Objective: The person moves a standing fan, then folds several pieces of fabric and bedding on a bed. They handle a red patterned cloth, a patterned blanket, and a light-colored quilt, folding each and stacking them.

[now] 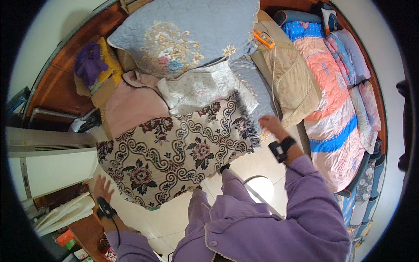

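Observation:
A cream woven cover [183, 154] with brown scrolls and flowers lies spread before me, its dark fringe [250, 127] on the right. Near its lower left corner, apart from it, my left hand [103, 188] holds nothing, fingers spread. My right hand [270, 124] is also empty, just right of the fringe, its fingers loosely bent. Black devices are strapped to both wrists. Beyond the cover lie a pink cloth [137, 104] and a rumpled white quilted cloth [203, 88]. A large grey-blue quilted cover [209, 32] with an embroidered floral medallion drapes behind them.
An orange power strip [264, 39] with a white cord rests on a beige padded cover [288, 72]. At right stands a sofa with a pink and blue quilt [330, 85]. A cardboard box [104, 95] holds purple and yellow cloth. A white cabinet-like appliance [59, 173] stands left.

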Demonstrator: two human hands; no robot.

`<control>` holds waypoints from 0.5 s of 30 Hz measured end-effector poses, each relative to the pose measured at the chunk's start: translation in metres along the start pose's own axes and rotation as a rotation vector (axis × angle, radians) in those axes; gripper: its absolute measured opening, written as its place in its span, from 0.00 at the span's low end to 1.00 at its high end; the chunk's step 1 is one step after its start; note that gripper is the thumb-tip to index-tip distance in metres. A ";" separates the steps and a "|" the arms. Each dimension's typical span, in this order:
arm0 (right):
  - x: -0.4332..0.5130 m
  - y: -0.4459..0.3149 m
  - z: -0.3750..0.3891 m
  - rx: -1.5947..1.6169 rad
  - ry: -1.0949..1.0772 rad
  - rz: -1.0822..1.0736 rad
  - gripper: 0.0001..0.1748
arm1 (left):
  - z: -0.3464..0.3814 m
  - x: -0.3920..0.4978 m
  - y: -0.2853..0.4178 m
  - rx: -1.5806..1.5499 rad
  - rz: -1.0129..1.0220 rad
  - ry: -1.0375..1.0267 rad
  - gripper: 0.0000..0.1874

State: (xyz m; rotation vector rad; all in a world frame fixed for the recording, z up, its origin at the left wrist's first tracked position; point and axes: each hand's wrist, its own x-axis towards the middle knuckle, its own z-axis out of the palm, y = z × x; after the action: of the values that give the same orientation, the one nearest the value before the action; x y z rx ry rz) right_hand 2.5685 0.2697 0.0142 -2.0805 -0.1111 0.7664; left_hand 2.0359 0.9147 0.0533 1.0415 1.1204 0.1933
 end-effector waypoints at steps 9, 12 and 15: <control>-0.040 0.205 0.145 0.513 -0.030 0.567 0.26 | 0.019 -0.080 -0.163 -0.426 -0.763 0.536 0.43; -0.010 0.230 0.169 0.750 0.066 0.745 0.26 | 0.048 -0.085 -0.158 -0.401 -0.658 0.349 0.38; 0.010 0.234 0.171 0.485 0.246 0.786 0.27 | 0.062 -0.073 -0.150 -0.439 -0.522 0.179 0.33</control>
State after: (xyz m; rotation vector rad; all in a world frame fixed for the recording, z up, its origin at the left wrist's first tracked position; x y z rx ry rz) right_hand 2.4342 0.2553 -0.2419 -1.6968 0.9818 0.8640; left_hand 1.9984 0.7534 -0.0111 0.3287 1.3963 0.1059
